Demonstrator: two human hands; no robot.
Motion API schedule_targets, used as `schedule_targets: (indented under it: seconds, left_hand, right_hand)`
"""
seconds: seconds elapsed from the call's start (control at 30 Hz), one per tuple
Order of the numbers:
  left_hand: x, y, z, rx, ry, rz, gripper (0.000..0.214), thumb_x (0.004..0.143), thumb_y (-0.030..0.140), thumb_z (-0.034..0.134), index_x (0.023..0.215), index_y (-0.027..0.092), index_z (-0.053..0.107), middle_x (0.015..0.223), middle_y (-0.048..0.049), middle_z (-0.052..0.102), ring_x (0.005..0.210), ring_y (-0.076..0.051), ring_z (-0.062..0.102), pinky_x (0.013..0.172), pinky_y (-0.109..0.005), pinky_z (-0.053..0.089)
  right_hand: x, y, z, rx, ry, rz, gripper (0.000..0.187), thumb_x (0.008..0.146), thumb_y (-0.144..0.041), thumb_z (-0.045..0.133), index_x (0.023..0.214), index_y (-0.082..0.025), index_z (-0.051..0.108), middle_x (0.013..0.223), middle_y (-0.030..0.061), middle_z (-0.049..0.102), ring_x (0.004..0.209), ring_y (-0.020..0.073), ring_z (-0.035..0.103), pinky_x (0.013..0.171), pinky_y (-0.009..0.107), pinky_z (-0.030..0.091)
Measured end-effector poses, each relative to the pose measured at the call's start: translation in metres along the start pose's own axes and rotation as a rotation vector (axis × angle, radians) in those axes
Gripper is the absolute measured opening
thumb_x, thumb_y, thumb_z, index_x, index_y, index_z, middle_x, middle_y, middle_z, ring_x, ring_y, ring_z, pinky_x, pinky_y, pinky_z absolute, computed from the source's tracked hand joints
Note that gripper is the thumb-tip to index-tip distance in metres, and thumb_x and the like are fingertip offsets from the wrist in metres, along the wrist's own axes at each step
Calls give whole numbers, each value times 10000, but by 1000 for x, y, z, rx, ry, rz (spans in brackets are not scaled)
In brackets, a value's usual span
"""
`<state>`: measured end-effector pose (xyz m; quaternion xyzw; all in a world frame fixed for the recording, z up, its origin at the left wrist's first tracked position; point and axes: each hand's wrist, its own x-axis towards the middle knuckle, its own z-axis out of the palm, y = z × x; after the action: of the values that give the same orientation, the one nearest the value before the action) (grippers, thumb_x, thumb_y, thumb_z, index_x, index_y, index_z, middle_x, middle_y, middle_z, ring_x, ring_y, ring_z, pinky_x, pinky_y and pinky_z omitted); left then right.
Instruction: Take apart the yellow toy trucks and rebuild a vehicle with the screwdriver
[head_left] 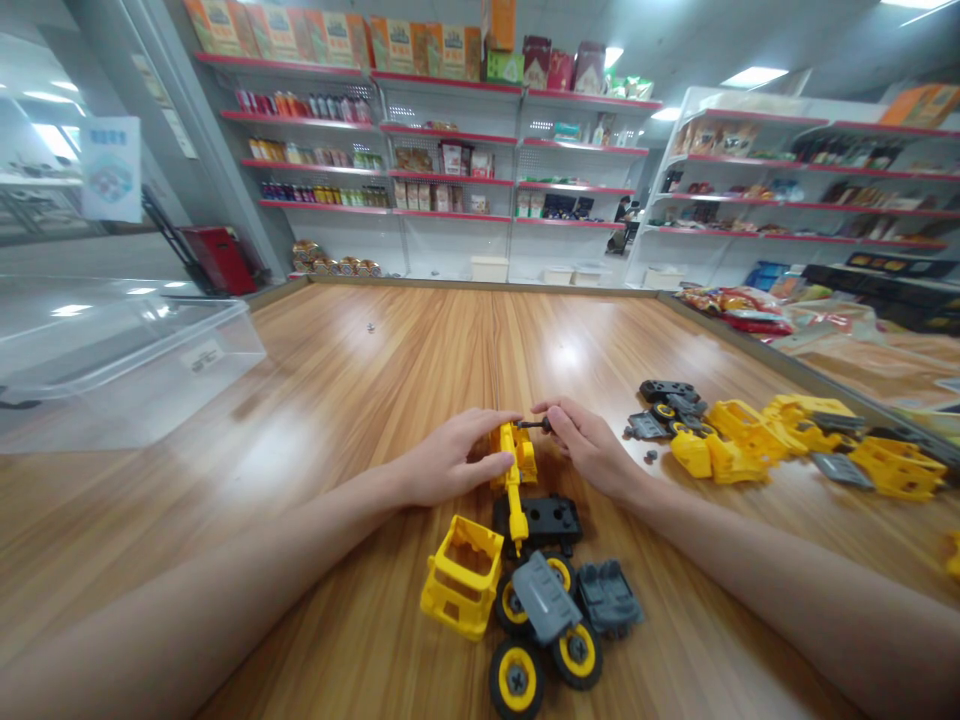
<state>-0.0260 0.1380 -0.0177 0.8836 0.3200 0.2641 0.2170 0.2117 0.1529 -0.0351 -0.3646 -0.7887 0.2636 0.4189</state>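
My left hand (450, 458) is closed around a yellow toy vehicle part with a long arm (514, 500), steadying it above the tabletop. In my right hand (596, 448) is a small dark screwdriver (532, 424), pinched by its handle, its shaft pointing left at the top of the yellow part. Whether the tip sits in a screw is too small to tell. Just below lies a black chassis plate (555, 520). Nearer to me are a yellow cab frame (459, 580), a grey panel (546, 598) resting over several black-and-yellow wheels (517, 680), and a grey seat piece (609, 597).
More yellow toy parts (739, 440) and dark grey pieces (667, 405) are spread on the right of the wooden table (420, 350). A clear plastic bin (150, 370) stands at the left. Packaged goods (750, 305) lie beyond the right edge, and stocked shelves (450, 130) line the back.
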Motion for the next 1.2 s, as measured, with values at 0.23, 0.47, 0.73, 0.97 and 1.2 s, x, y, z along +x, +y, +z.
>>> schedule_targets:
  seconds: [0.23,0.47,0.73,0.97,1.2]
  left_hand:
    - [-1,-2,1,-1,6,5,532,931,410,510,1397,166,433,1288,-128,582,1177,-248,538,1023,-410,413]
    - [-1,-2,2,-16,6,4,535,937,413,498,1405,165,425,1340,-135,552,1228,-252,513,1066,-417,385]
    - [0,-2,1,-13,3,11,536,937,417,497,1409,174,423,1310,-134,567,1204,-253,525,1045,-426,407]
    - [-1,-3,3,-33,4,16,534,936,414,500,1415,193,417,1343,-134,558,1225,-263,524,1055,-444,403]
    - [-1,-1,3,-43,6,-3,544,930,415,510,1409,171,424,1346,-138,563,1217,-266,535,1048,-447,414]
  right_hand:
    - [1,-8,2,-229,-16,-113,174,953,-219,486,1006,-197,650,915,62,601,852,196,577,751,333,455]
    - [2,-8,1,-337,-31,-198,178,965,-224,474,947,-184,646,930,72,556,874,205,556,791,355,466]
    - [4,-9,2,-361,-37,-265,197,968,-214,463,1010,-184,652,1002,94,550,929,215,576,839,369,499]
    - [4,-9,2,-381,-12,-273,177,952,-231,503,1064,-209,639,1027,98,561,926,229,575,823,392,508]
    - [5,-10,1,-394,-25,-276,196,970,-233,470,885,-186,640,939,84,540,862,204,568,780,355,499]
